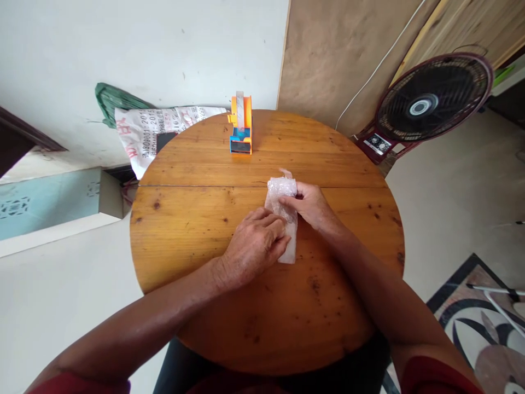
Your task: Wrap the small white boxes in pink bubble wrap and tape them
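Note:
A strip of clear bubble wrap lies lengthwise near the middle of the round wooden table. Its far end is rolled or folded into a thicker bundle, and whatever may be inside is hidden. My right hand grips this bundle from the right, thumb on top and fingers behind it. From the left, my left hand lies over the strip's middle with its fingers bent and closed on the wrap. An orange and blue tape dispenser with a roll of tape stands beyond the wrap, near the table's far edge.
A dark red fan stands behind the table on the right. Printed white sacking and a green bag are at the back left, against the white wall. A pale blue box-like piece is on the left.

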`<action>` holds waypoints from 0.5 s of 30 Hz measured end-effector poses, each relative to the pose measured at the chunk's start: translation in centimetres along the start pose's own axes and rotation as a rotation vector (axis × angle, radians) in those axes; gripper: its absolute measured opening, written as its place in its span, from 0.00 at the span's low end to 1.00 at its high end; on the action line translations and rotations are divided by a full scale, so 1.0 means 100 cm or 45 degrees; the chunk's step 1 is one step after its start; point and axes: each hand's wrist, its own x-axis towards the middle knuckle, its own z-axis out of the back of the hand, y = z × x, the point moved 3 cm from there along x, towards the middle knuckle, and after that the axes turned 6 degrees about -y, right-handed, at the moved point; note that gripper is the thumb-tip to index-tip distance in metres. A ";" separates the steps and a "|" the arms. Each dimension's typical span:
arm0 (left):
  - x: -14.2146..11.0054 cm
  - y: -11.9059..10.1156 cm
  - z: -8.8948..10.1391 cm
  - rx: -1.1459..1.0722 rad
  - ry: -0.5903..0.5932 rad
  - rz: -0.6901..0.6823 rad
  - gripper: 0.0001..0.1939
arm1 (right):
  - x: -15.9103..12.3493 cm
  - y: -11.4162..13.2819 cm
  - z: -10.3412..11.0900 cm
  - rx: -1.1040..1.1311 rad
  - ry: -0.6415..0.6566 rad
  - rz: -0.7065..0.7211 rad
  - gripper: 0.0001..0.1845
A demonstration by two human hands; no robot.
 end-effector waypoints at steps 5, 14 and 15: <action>0.000 -0.002 0.001 0.060 0.017 -0.024 0.12 | 0.001 -0.002 -0.002 -0.022 -0.061 0.062 0.11; 0.000 -0.007 0.004 0.198 0.002 -0.027 0.05 | 0.002 -0.007 -0.002 -0.056 -0.089 0.104 0.10; 0.000 -0.007 0.004 0.209 0.015 -0.027 0.04 | 0.002 -0.007 -0.002 -0.042 -0.073 0.106 0.10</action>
